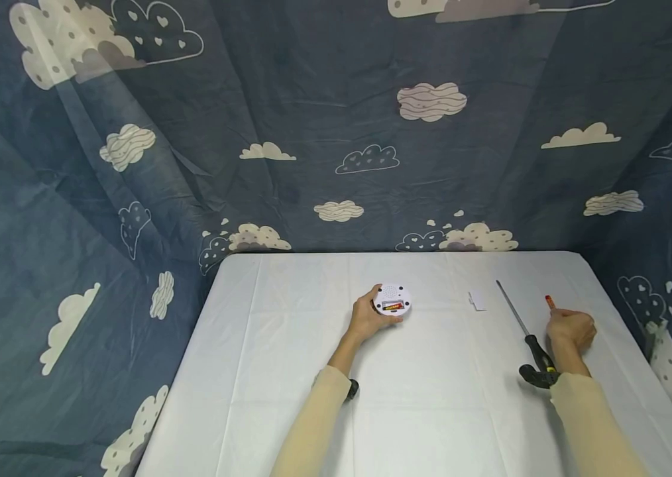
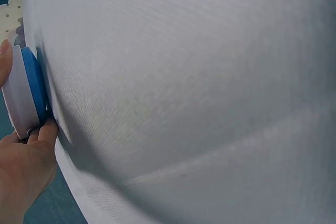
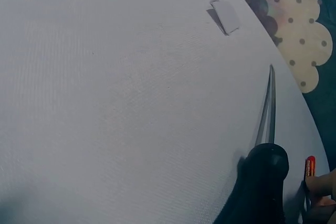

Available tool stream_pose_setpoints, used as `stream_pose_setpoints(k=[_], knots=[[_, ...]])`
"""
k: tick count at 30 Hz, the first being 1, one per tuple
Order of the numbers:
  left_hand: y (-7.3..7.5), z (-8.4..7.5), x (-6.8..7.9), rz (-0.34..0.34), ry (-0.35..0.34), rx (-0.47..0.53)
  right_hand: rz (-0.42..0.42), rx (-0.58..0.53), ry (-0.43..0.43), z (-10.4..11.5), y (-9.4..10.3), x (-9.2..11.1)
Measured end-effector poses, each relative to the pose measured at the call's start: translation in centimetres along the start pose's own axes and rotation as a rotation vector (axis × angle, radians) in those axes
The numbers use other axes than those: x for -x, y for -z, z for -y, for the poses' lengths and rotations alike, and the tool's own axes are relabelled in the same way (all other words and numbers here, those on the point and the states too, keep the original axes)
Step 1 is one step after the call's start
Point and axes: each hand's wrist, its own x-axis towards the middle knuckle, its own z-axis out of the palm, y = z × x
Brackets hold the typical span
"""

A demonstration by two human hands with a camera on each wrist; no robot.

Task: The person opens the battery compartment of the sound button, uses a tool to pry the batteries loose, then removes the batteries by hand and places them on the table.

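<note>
My left hand (image 1: pixel 366 319) grips a round white device (image 1: pixel 385 293) by its edge, over the middle of the table. The device's back faces up, with an open battery compartment holding an orange-red battery (image 1: pixel 393 306). In the left wrist view, the device (image 2: pixel 23 93) is seen edge-on, white on one side and blue on the other. On the right, my right hand (image 1: pixel 572 329) pinches another orange-red battery (image 3: pixel 310 166), one end poking out past the fingers. Beside that hand lies a screwdriver (image 1: pixel 539 353) with a black handle and a long metal shaft.
A small white cover piece (image 1: pixel 477 301) lies on the table between the device and the screwdriver. White cloth covers the table (image 1: pixel 288 358). Dark blue curtains with cloud prints (image 1: pixel 300 185) hang behind it and at both sides.
</note>
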Motion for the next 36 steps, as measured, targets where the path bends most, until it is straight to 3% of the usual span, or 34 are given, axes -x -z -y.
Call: stream_pose_setpoints(k=[13, 19, 23, 27, 30, 32, 36], knots=[[-0.2, -0.1, 0.1, 0.008, 0.038, 0.005, -0.029, 0.005, -0.003, -0.4, 0.3, -0.1], [-0.2, -0.2, 0.2, -0.003, 0.039, 0.009, 0.005, -0.019, -0.034, -0.3, 0.6, -0.2], [-0.1, -0.3, 0.2, -0.005, 0.032, -0.003, 0.005, -0.031, -0.010, 0.4, 0.5, 0.1], [0.1, -0.4, 0.3, -0.007, 0.036, -0.002, -0.032, -0.055, 0.126, 2.3, 0.0, 0.9], [0.2, -0.4, 0.2, -0.001, 0.038, 0.006, -0.039, -0.061, 0.289, 4.1, -0.7, 1.8], [0.2, -0.3, 0.2, 0.005, 0.038, 0.002, -0.003, -0.055, 0.405, 5.3, -1.4, 2.8], [0.0, -0.2, 0.1, 0.006, 0.024, 0.010, 0.146, -0.079, 0.598, 7.0, -3.3, 5.3]])
